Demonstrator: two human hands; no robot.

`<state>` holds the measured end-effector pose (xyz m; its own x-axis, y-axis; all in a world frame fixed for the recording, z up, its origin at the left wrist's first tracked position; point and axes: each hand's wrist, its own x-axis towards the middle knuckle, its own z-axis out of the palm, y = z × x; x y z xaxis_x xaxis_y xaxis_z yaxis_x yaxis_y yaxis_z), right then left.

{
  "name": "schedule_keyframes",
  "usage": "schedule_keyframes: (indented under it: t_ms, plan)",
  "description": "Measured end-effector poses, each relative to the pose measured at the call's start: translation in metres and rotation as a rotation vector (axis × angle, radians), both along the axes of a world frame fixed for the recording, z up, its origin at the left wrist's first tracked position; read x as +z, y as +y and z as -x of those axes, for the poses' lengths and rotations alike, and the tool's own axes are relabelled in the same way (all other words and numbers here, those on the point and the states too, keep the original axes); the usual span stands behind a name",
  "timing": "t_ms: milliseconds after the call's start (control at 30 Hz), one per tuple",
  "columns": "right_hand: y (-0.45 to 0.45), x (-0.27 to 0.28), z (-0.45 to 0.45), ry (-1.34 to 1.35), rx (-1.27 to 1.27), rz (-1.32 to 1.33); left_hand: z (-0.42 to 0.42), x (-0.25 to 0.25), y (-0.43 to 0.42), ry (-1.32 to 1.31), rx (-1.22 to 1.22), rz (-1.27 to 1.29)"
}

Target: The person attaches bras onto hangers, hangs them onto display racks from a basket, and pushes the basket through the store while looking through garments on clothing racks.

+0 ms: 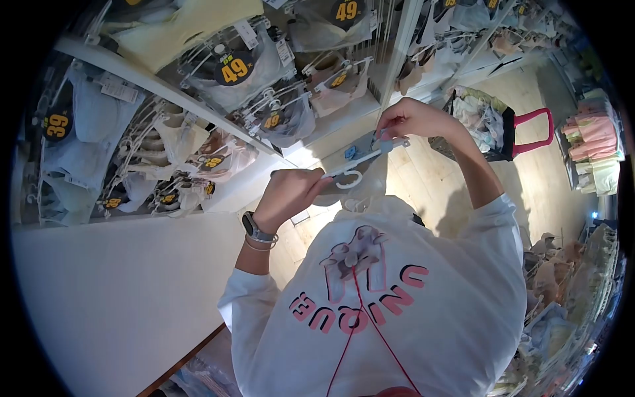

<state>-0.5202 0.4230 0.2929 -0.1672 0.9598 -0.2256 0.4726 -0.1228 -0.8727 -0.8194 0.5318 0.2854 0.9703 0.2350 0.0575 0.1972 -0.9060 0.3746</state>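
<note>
A white plastic hanger (362, 161) is held slantwise in front of my chest, its hook turned toward me. My left hand (291, 195), below a wrist with a dark watch, is closed around the hanger's left end. At the other end, my right hand (413, 121) has its fingers pinched together on a pale blue-grey strap beside the hanger clip. A greyish garment (372, 182), apparently a bra, hangs from the hanger, partly hidden behind it. A small blue tag (350, 152) shows near the bar.
Racks of bras with price discs (233, 69) fill the wall ahead and left. A basket with a red handle (532, 132), full of garments, stands on the floor to the right. Folded clothes (593, 142) are stacked beyond it. A white panel (132, 284) is at lower left.
</note>
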Motion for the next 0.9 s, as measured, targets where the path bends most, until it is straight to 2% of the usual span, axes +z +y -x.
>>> schedule_keyframes:
  t_ms: [200,333,500,600,733,900]
  plan:
    - [-0.005,-0.005,-0.007,-0.019,-0.013,-0.108,0.013,0.005,-0.003,0.04,0.042,-0.046]
    - [-0.009,-0.002,0.0,0.081,0.0,-0.063,0.015,0.001,0.0,-0.047,0.002,-0.047]
    - [-0.011,0.006,0.02,0.11,0.025,-0.083,0.011,0.004,-0.001,0.031,0.01,-0.019]
    - [-0.01,0.01,0.027,-0.005,0.113,-0.099,0.009,0.002,-0.004,0.024,-0.015,-0.02]
    - [-0.011,0.009,0.025,0.0,0.051,-0.068,0.009,-0.001,-0.002,-0.069,-0.042,-0.02]
    - [-0.019,0.001,0.018,0.069,0.023,-0.119,0.016,0.005,-0.002,-0.042,-0.04,0.014]
